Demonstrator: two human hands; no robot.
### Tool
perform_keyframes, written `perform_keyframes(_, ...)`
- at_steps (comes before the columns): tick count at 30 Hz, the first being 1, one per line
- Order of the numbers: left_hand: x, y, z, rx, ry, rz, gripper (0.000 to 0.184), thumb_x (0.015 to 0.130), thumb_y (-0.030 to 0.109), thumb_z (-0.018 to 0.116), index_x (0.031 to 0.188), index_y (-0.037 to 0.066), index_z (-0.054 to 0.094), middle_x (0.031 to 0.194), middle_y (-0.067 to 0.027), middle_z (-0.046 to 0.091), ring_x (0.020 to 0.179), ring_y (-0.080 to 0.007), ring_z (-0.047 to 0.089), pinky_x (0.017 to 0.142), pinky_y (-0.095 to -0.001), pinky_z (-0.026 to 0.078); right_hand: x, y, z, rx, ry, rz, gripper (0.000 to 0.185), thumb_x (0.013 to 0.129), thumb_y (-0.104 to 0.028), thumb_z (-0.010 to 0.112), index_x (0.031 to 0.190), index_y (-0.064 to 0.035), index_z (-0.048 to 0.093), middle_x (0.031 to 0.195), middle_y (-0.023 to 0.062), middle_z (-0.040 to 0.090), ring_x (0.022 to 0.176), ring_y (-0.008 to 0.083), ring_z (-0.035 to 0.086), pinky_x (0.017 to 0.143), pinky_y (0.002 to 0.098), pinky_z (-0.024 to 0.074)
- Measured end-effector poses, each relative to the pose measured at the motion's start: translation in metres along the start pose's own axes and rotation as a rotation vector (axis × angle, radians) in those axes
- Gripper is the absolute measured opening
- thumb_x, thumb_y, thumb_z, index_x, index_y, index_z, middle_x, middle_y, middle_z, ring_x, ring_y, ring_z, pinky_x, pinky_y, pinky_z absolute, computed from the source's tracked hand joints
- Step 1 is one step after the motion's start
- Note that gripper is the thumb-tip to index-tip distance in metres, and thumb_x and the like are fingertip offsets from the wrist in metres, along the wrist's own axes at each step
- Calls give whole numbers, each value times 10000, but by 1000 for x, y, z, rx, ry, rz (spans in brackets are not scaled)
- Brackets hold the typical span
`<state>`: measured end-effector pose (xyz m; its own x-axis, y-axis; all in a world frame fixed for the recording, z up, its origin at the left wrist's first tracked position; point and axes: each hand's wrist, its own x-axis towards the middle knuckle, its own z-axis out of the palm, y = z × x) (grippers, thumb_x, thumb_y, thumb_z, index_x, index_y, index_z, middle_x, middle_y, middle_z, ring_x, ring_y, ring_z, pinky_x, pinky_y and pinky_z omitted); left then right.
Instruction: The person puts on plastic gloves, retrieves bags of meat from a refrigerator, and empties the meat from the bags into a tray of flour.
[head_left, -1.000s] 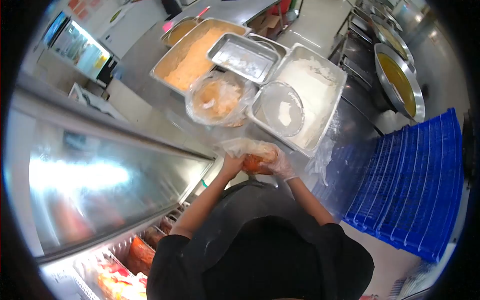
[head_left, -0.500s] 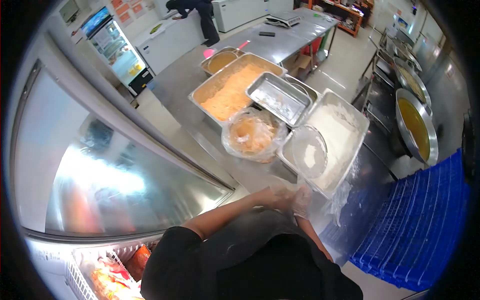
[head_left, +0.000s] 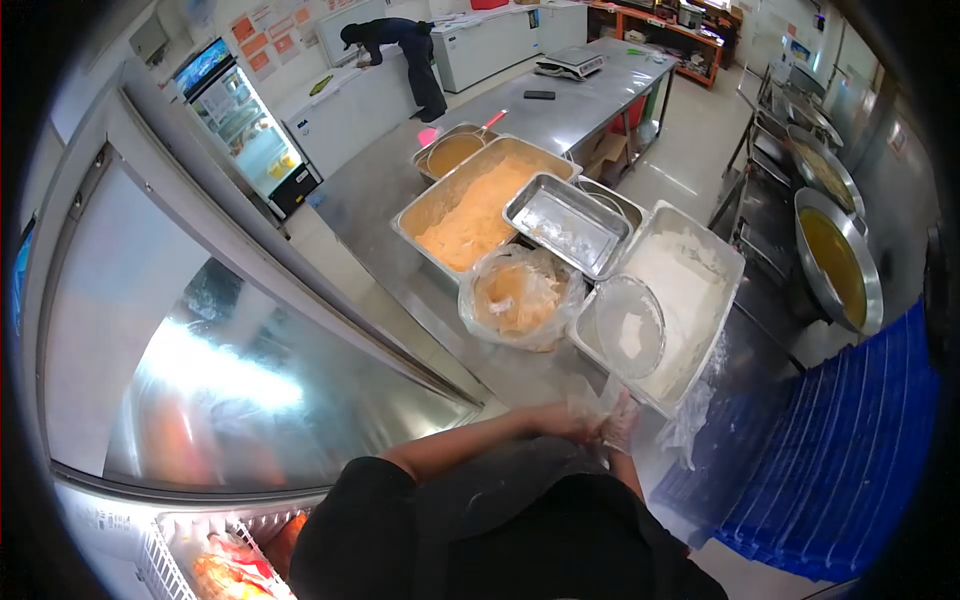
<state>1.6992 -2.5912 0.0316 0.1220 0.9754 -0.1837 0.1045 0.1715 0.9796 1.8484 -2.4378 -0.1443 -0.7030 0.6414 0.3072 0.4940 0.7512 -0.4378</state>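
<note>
My left hand (head_left: 575, 418) and my right hand (head_left: 620, 420) meet just in front of my chest, at the near side of the steel table. Thin clear plastic covers my right hand like a disposable glove. A loose clear plastic glove (head_left: 592, 395) hangs around my left hand's fingers, and my right fingers are closed on it. The left fingers are blurred under the film. Beyond my hands stands a steel pan of white flour (head_left: 690, 290), with a round sieve (head_left: 630, 325) resting in its near-left corner. Left of it sits a clear bag of orange crumbs (head_left: 520, 300).
A deep pan of orange crumbs (head_left: 480, 205), an empty-looking steel tray (head_left: 570, 222) and a bowl of brown liquid (head_left: 455, 152) stand further back. Blue crates (head_left: 840, 440) and an oil-filled wok (head_left: 835, 255) are right. An open freezer door (head_left: 200, 350) flanks my left. A person (head_left: 400, 50) bends over a chest freezer.
The whole view has shifted slightly, with the table lower and further right. My hands stay together, and the loose plastic now stands up more between them. The person at the back remains bent over.
</note>
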Motion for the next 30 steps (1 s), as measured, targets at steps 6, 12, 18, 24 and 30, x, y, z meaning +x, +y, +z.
perform_keyframes(6,-2,-13,10,-244,64,87,389,1009,403,591,1044,21,654,839,21,608,768,-89,533,676,-243,459,2,4,7,-315,253,-222,512,885,-32,582,1379,52,482,853,163,598,732,358,583,653,446,481)
perform_keyframes(12,-2,-13,4,578,175,33,448,933,506,620,1188,141,673,1233,-55,636,1181,-232,557,1025,-516,346,8,-9,-13,20,197,-244,498,878,-23,593,1369,6,507,833,179,598,712,366,586,597,458,457)
perform_keyframes(18,-3,-3,-4,597,5,-58,507,905,545,607,1247,176,670,1316,-148,573,1257,-348,486,1060,-553,303,2,-20,-31,38,61,0,340,1005,-299,503,1037,2,660,695,240,587,653,446,574,593,522,428)
perform_keyframes(24,-7,-28,-2,418,78,-60,726,855,628,640,1409,172,530,1435,-170,495,1345,-395,398,1077,-608,247,31,-65,-86,450,-118,546,601,1043,-445,423,822,64,655,770,334,597,749,506,604,645,526,438)
perform_keyframes(30,-19,-30,-3,162,-62,-237,869,825,636,689,1474,115,436,1381,-214,546,1400,-358,362,1159,-481,234,31,-78,-106,429,-196,544,633,1040,-474,408,796,55,656,745,334,588,723,501,608,648,525,444)
